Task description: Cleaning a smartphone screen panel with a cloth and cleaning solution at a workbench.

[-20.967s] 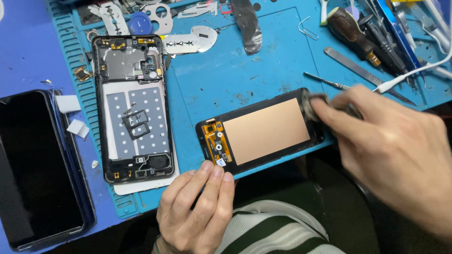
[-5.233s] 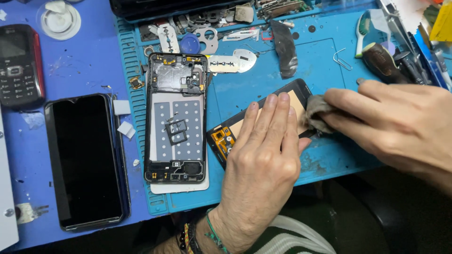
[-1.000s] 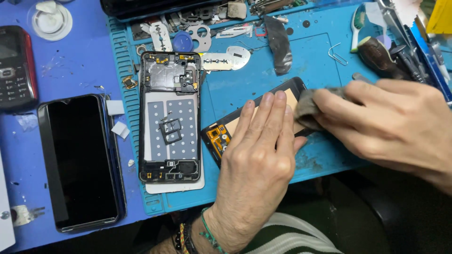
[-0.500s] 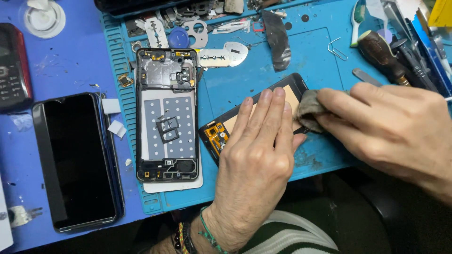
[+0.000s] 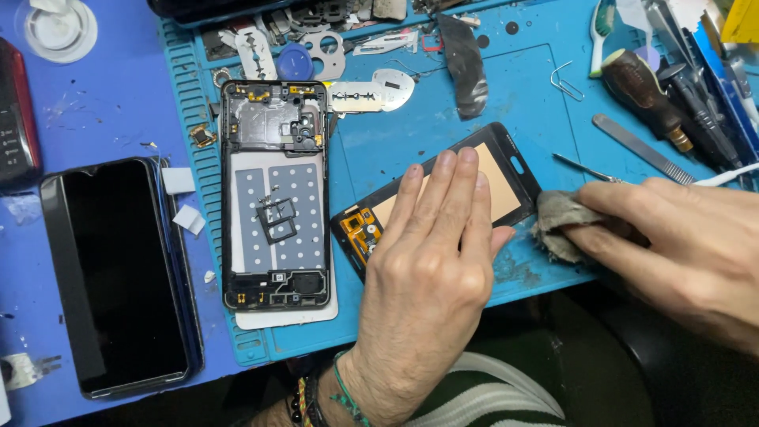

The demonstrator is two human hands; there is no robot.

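The phone screen (image 5: pixel 498 178) lies face down on the blue mat (image 5: pixel 443 103), left hand (image 5: pixel 427 261) flat over it, fingers together. Right hand (image 5: pixel 680 245) pinches the grey rag (image 5: pixel 561 221), now slid off the screen's corner onto the mat. Most of the screen's hidden.

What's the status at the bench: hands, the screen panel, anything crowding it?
Left hand flat on the screen panel, pinning it. Right hand pinching a grey cloth at the panel's right edge. Tweezers lie close by; opened phone frame sits apart, left.

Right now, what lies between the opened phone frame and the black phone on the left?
In the head view, two small white pads lie between the phone frame and black phone.
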